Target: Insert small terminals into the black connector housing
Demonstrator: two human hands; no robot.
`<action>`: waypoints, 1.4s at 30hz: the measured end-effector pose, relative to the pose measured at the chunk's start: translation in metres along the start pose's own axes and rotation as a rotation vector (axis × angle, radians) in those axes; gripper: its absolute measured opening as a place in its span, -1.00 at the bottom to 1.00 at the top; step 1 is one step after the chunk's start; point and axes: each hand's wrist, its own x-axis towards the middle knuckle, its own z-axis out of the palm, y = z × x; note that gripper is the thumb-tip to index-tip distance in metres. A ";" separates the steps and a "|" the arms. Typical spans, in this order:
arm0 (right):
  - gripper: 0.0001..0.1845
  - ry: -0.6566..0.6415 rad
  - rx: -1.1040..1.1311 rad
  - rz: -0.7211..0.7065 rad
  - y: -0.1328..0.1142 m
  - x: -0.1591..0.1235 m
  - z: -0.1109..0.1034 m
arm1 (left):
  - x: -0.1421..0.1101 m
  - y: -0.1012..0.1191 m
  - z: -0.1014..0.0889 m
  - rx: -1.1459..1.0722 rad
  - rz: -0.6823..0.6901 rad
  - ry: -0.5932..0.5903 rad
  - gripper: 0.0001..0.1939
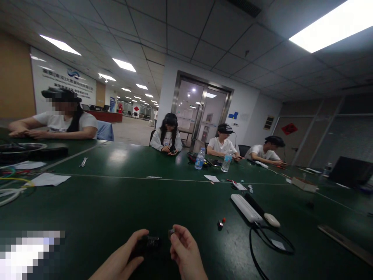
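Near the front of the dark green table (96, 206), my left hand (128, 252) is closed around a small black block-like part (152, 242) whose kind I cannot make out. Just to its right, my right hand (186, 249) pinches a tiny greyish metal piece (171, 232) between thumb and fingertips. A narrow gap separates the two held things. Farther right on the table lies a small dark part with a red-orange tip (221, 223).
A white power strip (246, 208) with a looped black cable and a white mouse (272, 220) lie at right. Two water bottles (199, 158) stand ahead. A wrench (83, 162) and paper (51, 179) lie left. Several people sit along the far side.
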 end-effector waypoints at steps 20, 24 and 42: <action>-0.48 -0.012 -0.062 -0.018 0.004 0.002 -0.002 | -0.001 0.008 -0.002 -0.008 -0.012 0.001 -0.53; -0.46 -0.013 -0.060 -0.044 0.003 0.002 -0.001 | 0.000 0.007 -0.001 -0.009 0.000 0.014 -0.53; -0.69 -0.103 -0.352 -0.122 -0.007 -0.010 0.002 | -0.003 0.020 -0.003 0.011 0.038 0.044 -0.56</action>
